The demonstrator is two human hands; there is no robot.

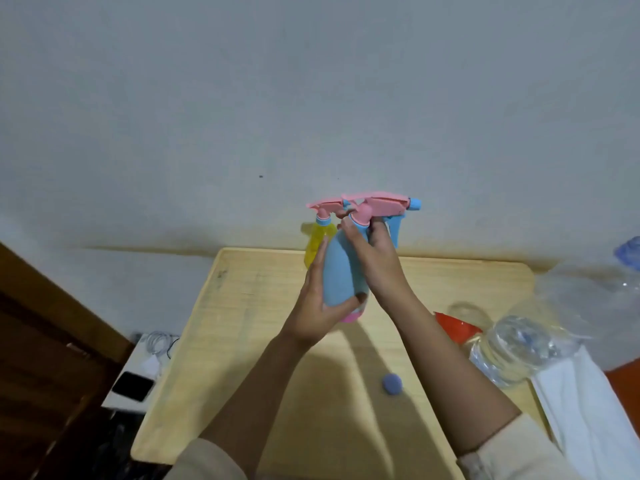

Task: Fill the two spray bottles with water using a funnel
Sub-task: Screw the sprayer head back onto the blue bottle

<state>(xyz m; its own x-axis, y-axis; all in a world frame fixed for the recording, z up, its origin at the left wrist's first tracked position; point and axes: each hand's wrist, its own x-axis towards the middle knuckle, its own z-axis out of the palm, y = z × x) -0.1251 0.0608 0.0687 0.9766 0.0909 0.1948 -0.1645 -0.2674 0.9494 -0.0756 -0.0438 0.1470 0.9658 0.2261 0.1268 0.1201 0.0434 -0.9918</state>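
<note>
Two grips grasped the blue spray bottle (341, 271): the left grip (313, 306) wrapped its lower body, the right grip (374, 258) curled round the neck below the pink spray head (377, 204). Its base appeared clear of the desk (242, 306). Yellow spray bottle (317, 240) stood behind; red funnel (453, 327) lay right.

At the far edge of the table (242, 306), the yellow bottle (316, 242) shows only as a strip behind the blue bottle (341, 271) and the left hand (311, 317), its base hidden. At the table's right side a blurred clear bottle (512, 351) covers half the red funnel (452, 327). Past the table's right end a bigger clear bottle (602, 289) and a white cloth (588, 410) run out of view.
</note>
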